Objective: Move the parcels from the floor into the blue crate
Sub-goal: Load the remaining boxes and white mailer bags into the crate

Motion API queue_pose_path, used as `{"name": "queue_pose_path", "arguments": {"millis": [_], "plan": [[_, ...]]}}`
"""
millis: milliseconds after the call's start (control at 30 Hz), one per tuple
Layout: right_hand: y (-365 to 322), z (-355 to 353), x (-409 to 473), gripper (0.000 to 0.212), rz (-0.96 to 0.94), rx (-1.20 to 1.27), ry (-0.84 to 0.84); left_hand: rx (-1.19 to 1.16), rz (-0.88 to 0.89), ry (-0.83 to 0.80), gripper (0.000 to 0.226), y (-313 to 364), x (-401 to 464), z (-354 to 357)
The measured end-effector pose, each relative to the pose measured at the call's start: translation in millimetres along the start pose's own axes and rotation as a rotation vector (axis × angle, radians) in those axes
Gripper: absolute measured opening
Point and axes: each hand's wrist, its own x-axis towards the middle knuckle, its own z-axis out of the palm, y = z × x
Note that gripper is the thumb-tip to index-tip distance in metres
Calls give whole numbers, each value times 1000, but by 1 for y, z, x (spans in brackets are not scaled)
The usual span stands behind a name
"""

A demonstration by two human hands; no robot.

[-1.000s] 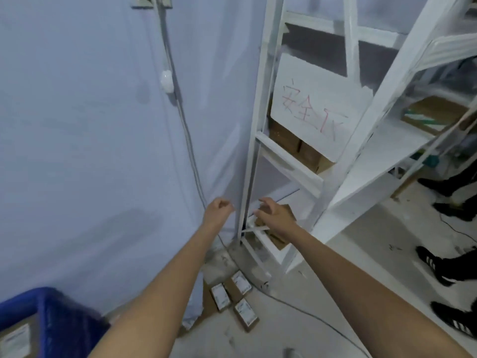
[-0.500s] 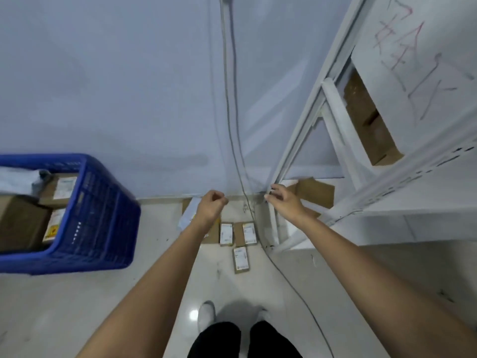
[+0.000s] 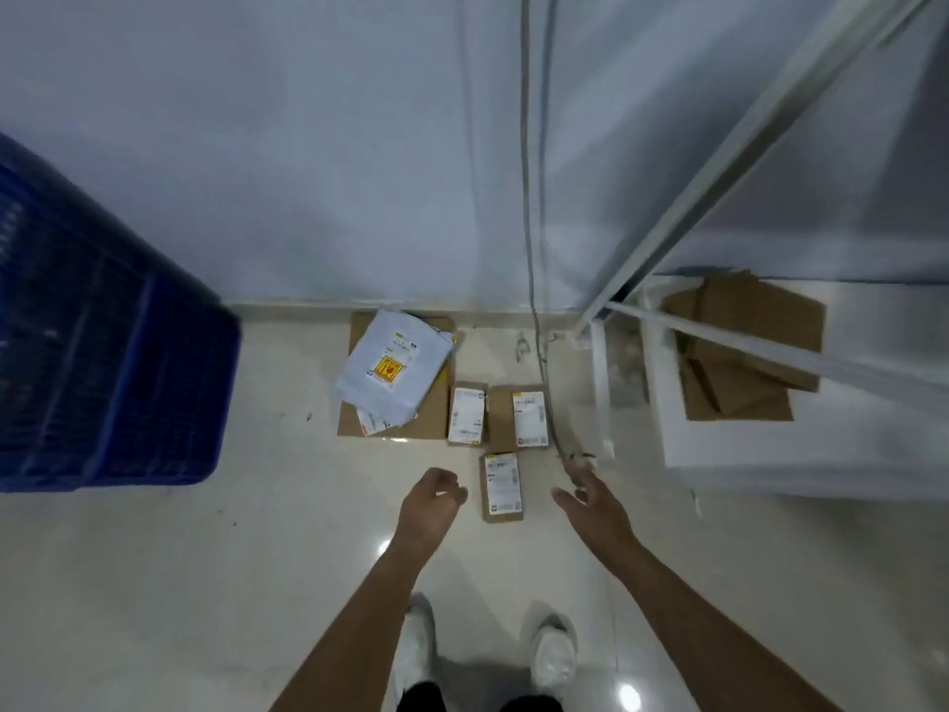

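Note:
Several parcels lie on the pale floor by the wall. A white mailer bag with a yellow sticker rests on a flat brown box. Right of it sit two small labelled boxes, and a third small box lies nearer me. My left hand hovers just left of that third box, fingers curled, holding nothing. My right hand hovers to its right with fingers spread, empty. The blue crate stands at the left; its inside is out of view.
A white metal rack stands at the right with flattened cardboard on its bottom shelf. A grey cable runs down the wall to the floor beside the small boxes. My two white shoes are at the bottom.
My view has tilted down toward the floor. Both hands have dropped from the rack's post and wall to just above the floor on either side of the nearest small box. The crate's contents left view.

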Motion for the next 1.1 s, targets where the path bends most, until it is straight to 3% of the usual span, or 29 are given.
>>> {"name": "queue_pose_path", "arguments": {"millis": [167, 333, 467, 600, 700, 833, 967, 1100], "plan": [[97, 69, 106, 45, 58, -171, -90, 70, -66, -38, 28, -94, 117, 59], [146, 131, 210, 55, 89, -199, -140, 118, -109, -95, 42, -166, 224, 124], [179, 167, 266, 71, 110, -174, -211, 132, -115, -159, 45, -214, 257, 168], [196, 175, 269, 61, 188, -113, -205, -38, -166, -162, 37, -237, 249, 184], [201, 162, 242, 53, 181, -52, -126, -279, -179, -103, 42, -234, 210, 179], [165, 124, 174, 37, 262, 306, -132, -490, -299, -20, 27, -195, 145, 161], [93, 76, 108, 37, 214, 548, -157, -578, -210, -6, 22, -113, 81, 119], [-4, 22, 52, 39, 76, 619, -165, -532, -38, 34, 16, -11, 17, 67]]}}
